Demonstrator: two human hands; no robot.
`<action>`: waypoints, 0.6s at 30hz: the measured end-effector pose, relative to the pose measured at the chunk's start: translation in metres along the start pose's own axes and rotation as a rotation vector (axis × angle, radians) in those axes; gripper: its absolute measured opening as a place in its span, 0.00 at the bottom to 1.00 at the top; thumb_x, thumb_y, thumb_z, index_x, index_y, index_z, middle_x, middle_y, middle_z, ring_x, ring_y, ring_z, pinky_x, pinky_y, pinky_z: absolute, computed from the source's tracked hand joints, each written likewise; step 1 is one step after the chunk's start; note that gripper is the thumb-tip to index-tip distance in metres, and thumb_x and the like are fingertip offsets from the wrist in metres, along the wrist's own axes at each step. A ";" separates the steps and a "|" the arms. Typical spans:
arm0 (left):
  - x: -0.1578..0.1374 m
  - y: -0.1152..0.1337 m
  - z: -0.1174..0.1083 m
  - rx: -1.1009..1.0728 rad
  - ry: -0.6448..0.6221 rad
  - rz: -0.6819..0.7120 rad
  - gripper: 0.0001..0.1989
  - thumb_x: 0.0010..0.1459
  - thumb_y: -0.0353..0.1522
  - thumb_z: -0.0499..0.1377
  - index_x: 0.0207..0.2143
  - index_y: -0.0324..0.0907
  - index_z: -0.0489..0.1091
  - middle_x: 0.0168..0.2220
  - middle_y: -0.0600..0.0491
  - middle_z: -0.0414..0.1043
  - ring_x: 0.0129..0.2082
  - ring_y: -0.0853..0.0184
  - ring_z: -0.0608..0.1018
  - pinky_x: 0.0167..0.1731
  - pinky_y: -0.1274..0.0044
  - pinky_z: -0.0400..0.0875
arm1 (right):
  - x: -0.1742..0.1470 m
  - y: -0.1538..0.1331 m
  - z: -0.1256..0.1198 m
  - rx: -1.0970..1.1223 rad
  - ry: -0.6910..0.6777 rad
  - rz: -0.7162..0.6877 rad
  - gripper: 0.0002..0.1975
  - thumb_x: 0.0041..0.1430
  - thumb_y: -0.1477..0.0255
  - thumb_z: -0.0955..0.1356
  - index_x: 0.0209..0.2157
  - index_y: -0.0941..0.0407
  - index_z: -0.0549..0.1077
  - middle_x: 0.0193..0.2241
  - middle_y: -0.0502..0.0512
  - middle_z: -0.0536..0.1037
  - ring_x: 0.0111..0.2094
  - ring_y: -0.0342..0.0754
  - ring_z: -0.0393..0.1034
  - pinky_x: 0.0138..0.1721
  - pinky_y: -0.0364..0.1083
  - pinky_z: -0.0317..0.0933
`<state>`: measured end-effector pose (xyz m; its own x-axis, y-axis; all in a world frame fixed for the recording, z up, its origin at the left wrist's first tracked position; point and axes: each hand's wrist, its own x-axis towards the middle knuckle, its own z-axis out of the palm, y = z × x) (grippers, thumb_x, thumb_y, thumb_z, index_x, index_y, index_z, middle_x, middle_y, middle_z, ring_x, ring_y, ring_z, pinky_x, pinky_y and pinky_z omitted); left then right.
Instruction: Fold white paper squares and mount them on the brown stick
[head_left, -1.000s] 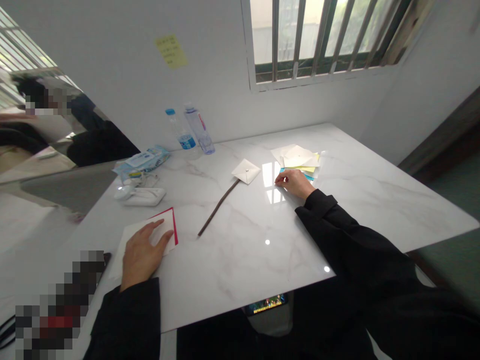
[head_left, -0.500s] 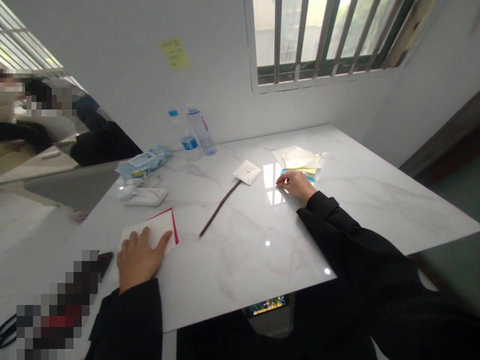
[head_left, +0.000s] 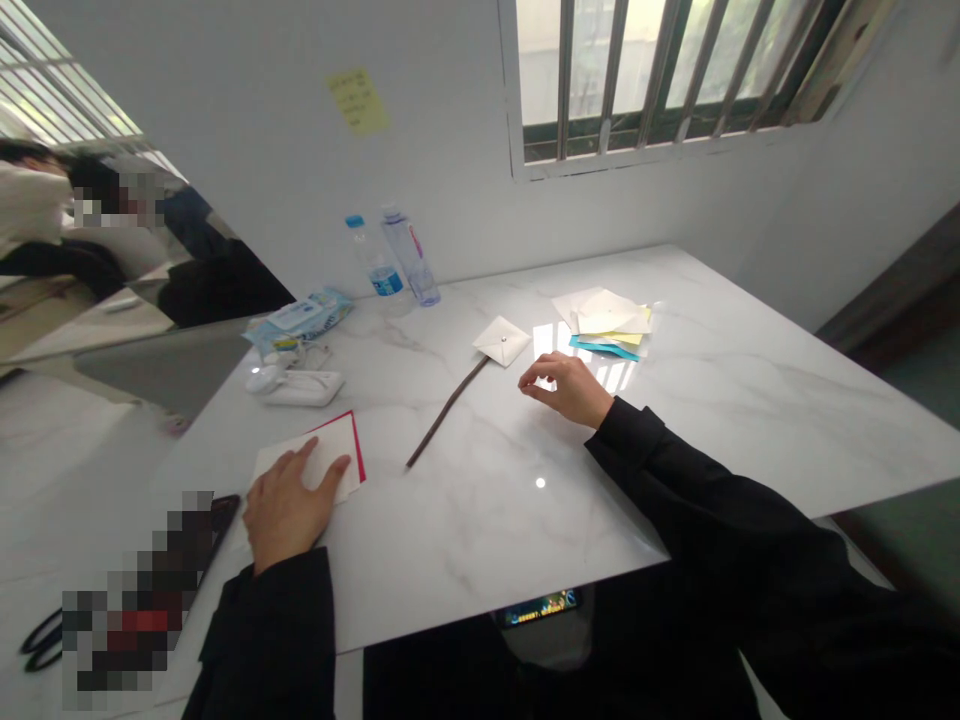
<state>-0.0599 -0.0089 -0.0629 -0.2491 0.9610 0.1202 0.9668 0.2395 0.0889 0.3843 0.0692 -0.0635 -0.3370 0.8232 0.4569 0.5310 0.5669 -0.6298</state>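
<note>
My left hand (head_left: pixel 289 510) lies with its fingers spread on a small stack of white paper (head_left: pixel 337 440). A red sheet (head_left: pixel 357 450) shows along the stack's right and upper edges. Over the table my right hand (head_left: pixel 568 390) has its thumb and fingertips brought together, with nothing visible between them. Just up and left of it is a cream folded paper square (head_left: pixel 502 341) with a small shiny dot at its centre. A thin brown stick (head_left: pixel 446 412) runs from that square toward me. Behind my right hand sits a pile of cream, yellow and blue papers (head_left: pixel 606 318).
Two plastic bottles (head_left: pixel 411 255) stand by the wall. A blue wipes packet (head_left: pixel 307 315) and a white device with a cable (head_left: pixel 300 388) lie at the left. A phone (head_left: pixel 540 607) shows below the table edge (head_left: pixel 487 616). Other people (head_left: pixel 37 205) sit beyond the partition.
My right hand has moved left and toward me, away from the paper pile. My left hand stays on the stack, its index finger stretched out more. The view has shifted slightly.
</note>
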 end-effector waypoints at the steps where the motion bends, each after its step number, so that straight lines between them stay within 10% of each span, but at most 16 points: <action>1: 0.000 0.001 -0.001 -0.004 0.014 -0.008 0.41 0.70 0.55 0.43 0.71 0.34 0.63 0.71 0.30 0.63 0.71 0.40 0.65 0.69 0.50 0.58 | -0.002 -0.003 0.006 0.034 -0.034 0.015 0.05 0.63 0.76 0.75 0.36 0.53 0.85 0.35 0.54 0.82 0.35 0.47 0.71 0.41 0.46 0.65; 12: -0.017 0.025 -0.025 -0.217 0.280 -0.364 0.33 0.64 0.50 0.57 0.67 0.45 0.71 0.57 0.41 0.81 0.57 0.38 0.80 0.56 0.50 0.73 | -0.002 0.024 0.014 0.104 -0.021 0.187 0.03 0.60 0.75 0.74 0.35 0.55 0.84 0.31 0.52 0.82 0.29 0.43 0.69 0.36 0.44 0.65; 18: -0.030 0.062 -0.057 -0.625 0.632 -0.204 0.34 0.54 0.46 0.70 0.61 0.44 0.76 0.50 0.43 0.84 0.49 0.45 0.85 0.54 0.53 0.76 | 0.003 0.040 0.009 -0.043 -0.004 0.208 0.05 0.59 0.77 0.74 0.35 0.56 0.85 0.31 0.52 0.82 0.30 0.44 0.71 0.37 0.43 0.64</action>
<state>0.0045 -0.0307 -0.0043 -0.5745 0.6095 0.5463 0.7397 0.1010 0.6653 0.3979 0.0951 -0.0927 -0.2197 0.9226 0.3172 0.6223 0.3829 -0.6827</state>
